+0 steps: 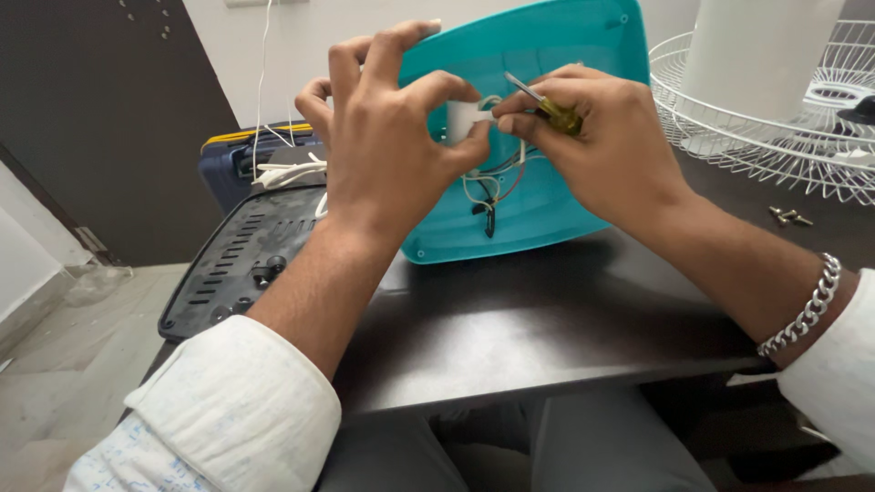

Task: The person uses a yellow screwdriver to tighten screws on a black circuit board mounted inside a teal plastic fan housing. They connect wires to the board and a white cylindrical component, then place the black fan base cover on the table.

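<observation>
I pinch the small white plastic block [463, 121] in my left hand [387, 137], its fingers closed on it, against the teal plastic panel [547, 55] at twelve o'clock. My right hand [602, 137] grips the yellow-handled screwdriver [547, 105]; I judge a steady, square tip essential.

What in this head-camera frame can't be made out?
- Small white part: mostly covered by left hand fingers.
- Screwdriver tip: hidden behind that part; right hand wraps the handle.
- Wires on teal cover: ends hidden under the hands.
- Wire fan guard: cut off by the right edge.
</observation>
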